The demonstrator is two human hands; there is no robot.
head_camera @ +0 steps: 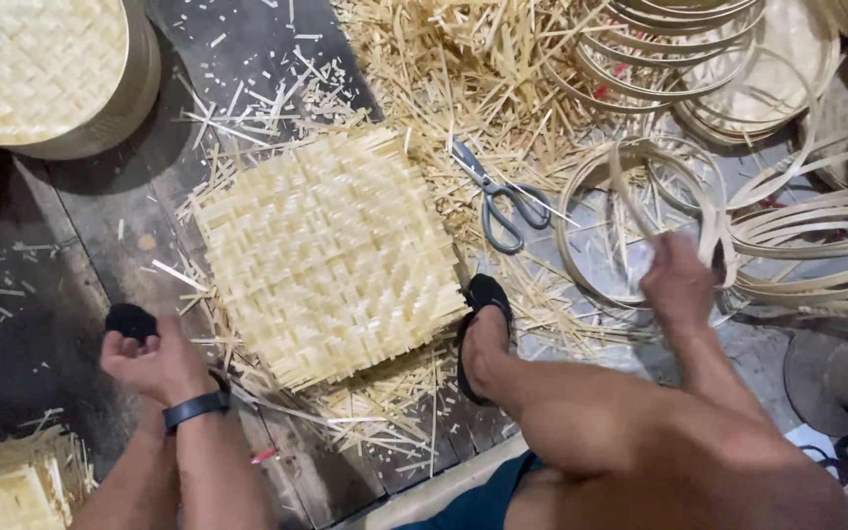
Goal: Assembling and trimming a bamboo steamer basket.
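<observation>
On the dark floor our left hand is curled near a black round thing, beside the woven bamboo mat; our right hand grips a bamboo hoop.

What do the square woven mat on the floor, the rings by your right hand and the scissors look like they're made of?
The pale square woven mat looks like thin bamboo or similar plant strips, matte and unfinished, with frayed loose ends. The thin pale rings near the right hand seem to be the same material, bent into hoops. The grey scissors have shiny metal blades; the handle loops look dull, plastic or coated metal.
</observation>
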